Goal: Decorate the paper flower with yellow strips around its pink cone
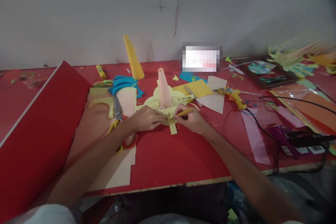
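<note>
My left hand (147, 118) has its fingers pressed together on a pale yellow paper strip (173, 128) that hangs over the front of a scalloped paper shape (174, 95). My right hand (193, 120) pinches a yellow pen-shaped tool (185, 112), its tip close to dark marks on the strip. Behind both hands, a pale peach paper cone (164, 89) stands upright on the scalloped shape. A lettered paper strip (187, 98) crosses it to the right. Scissors (118, 108) with red and yellow handles lie beside my left wrist, partly under my forearm.
Left are a tall red board (39, 115) and stacked peach paper sheets (81, 136). A yellow paper cone (133, 57) stands at the back near blue paper pieces (124, 83). To the right lie a yellow glue gun (233, 96) with a black cable, a dark tray (267, 73) and a purple box (285, 141).
</note>
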The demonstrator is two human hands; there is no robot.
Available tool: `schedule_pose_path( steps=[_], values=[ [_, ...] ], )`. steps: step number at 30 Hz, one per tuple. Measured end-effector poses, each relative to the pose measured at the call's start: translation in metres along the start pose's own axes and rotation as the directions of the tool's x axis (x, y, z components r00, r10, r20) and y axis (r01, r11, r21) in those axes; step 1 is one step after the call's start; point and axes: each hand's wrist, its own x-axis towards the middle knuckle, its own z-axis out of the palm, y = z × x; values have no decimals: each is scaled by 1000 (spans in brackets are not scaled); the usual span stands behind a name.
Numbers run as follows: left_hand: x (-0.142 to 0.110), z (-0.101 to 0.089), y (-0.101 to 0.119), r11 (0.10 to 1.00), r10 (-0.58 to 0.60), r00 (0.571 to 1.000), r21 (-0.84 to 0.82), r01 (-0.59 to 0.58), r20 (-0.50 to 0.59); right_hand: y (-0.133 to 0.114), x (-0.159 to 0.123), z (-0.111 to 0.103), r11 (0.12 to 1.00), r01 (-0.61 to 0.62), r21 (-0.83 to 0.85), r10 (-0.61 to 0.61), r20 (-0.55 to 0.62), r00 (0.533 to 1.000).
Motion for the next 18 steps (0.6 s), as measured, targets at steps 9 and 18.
schedule_pose_path(
  steps=[9,18],
  values=[
    [2,-6,0,979,-37,996,-198,53,85,-3,-14,-3,999,-1,47,5,-86,996],
    [6,-8,-1,901,-50,982,-416,122,180,-9,-13,-2,1000,4,-20,-2,85,996]
  ],
)
